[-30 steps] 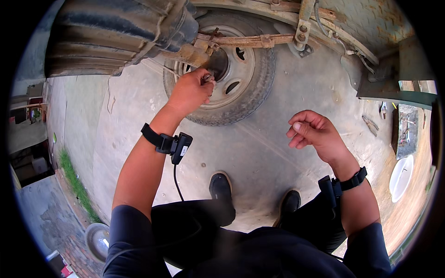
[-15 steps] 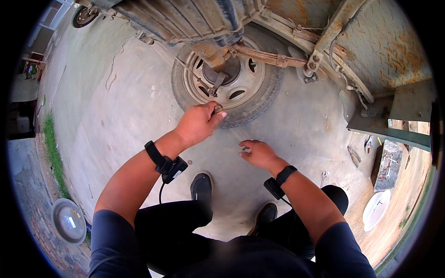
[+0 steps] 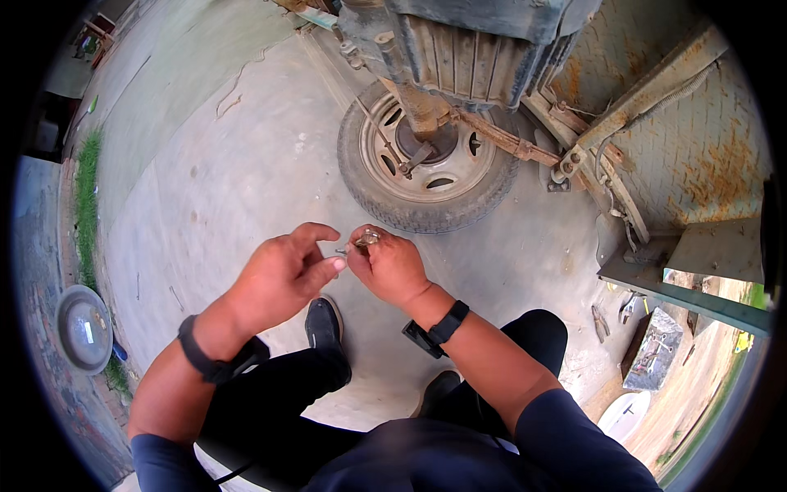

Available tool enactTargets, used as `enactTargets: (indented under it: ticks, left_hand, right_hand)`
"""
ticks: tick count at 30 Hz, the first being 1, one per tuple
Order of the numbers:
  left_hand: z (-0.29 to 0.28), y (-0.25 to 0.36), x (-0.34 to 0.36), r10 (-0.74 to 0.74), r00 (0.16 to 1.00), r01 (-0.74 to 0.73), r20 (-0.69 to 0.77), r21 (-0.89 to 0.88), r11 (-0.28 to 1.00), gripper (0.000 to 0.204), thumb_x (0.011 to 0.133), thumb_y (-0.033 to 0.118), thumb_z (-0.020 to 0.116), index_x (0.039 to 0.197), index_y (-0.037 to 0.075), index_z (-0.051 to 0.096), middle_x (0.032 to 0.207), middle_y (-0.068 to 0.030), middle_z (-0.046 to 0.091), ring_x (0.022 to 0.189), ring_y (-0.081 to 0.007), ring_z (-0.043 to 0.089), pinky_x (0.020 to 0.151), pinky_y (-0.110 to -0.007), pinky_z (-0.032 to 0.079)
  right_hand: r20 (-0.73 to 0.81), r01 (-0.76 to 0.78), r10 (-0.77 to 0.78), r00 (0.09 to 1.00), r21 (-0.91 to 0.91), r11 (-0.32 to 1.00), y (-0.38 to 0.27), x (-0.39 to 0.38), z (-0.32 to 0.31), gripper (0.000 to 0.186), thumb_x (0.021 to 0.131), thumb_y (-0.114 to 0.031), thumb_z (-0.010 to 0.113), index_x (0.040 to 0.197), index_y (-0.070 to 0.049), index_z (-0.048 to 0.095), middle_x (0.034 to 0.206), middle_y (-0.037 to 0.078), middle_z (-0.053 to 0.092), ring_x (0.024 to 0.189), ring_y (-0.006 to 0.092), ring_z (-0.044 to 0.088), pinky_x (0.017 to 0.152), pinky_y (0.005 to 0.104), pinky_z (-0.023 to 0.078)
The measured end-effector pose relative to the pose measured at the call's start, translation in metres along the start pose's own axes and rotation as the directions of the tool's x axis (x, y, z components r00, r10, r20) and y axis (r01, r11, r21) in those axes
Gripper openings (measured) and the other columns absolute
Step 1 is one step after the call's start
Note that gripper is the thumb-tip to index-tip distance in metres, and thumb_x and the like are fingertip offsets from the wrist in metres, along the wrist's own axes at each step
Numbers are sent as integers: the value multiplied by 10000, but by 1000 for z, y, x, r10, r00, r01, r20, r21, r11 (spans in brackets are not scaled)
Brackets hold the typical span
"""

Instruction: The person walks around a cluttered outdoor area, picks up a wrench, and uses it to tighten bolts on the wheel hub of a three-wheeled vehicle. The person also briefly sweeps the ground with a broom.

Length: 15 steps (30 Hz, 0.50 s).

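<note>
My two hands come close together above the concrete, in front of the wheel. My right hand (image 3: 389,269) is closed around a small shiny metal part (image 3: 368,238), which shows at the top of its curled fingers; its exact kind cannot be made out. A thin metal piece (image 3: 341,251) pokes out from the right fingertips toward the left thumb. Beside it, my left hand (image 3: 279,272) has thumb and forefinger apart, the thumb tip almost at the thin piece. Whether they touch is unclear. A dusty tyre on a steel wheel (image 3: 438,197) lies under the axle parts.
A rusty leaf spring (image 3: 512,143) and a ribbed housing (image 3: 459,61) hang over the wheel. Along the right are a greenish frame beam (image 3: 689,287), pliers (image 3: 601,324), a metal tool tray (image 3: 653,353) and a white dish (image 3: 625,416). A grey basin (image 3: 83,330) stands at left.
Both hands have come nearer and together, away from the wheel. The round metal part is no longer in my left hand; a shiny part now shows in my right. The view has shifted.
</note>
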<state>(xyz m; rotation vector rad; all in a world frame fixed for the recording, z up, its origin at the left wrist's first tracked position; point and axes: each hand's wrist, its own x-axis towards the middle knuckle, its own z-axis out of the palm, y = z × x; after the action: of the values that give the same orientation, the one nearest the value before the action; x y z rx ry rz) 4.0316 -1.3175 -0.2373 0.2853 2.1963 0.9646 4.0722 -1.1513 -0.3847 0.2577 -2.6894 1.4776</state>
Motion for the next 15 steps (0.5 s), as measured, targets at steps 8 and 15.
enactTargets:
  ticks: [8, 15]
  left_hand:
    - [-104, -49, -203, 12, 636, -286, -771, -222, 932, 419, 1020, 317, 526, 1295, 2, 515, 699, 8, 490, 481, -30, 413, 435, -145, 327]
    - [-38, -87, -179, -170, 738, -174, -653, -428, 887, 421, 976, 310, 613, 1234, -10, 525, 699, -2, 508, 494, -57, 475, 442, -177, 374]
  right_hand:
    - [121, -484, 670, 733, 785, 388, 102, 0, -47, 104, 974, -194, 563, 1036, -111, 566, 920, 82, 681, 759, 153, 688, 658, 257, 543]
    - [-143, -356, 584, 799, 670, 652, 151, 29, -35, 132, 945, -129, 630, 1040, -56, 574, 863, 53, 676, 739, 127, 660, 644, 249, 512]
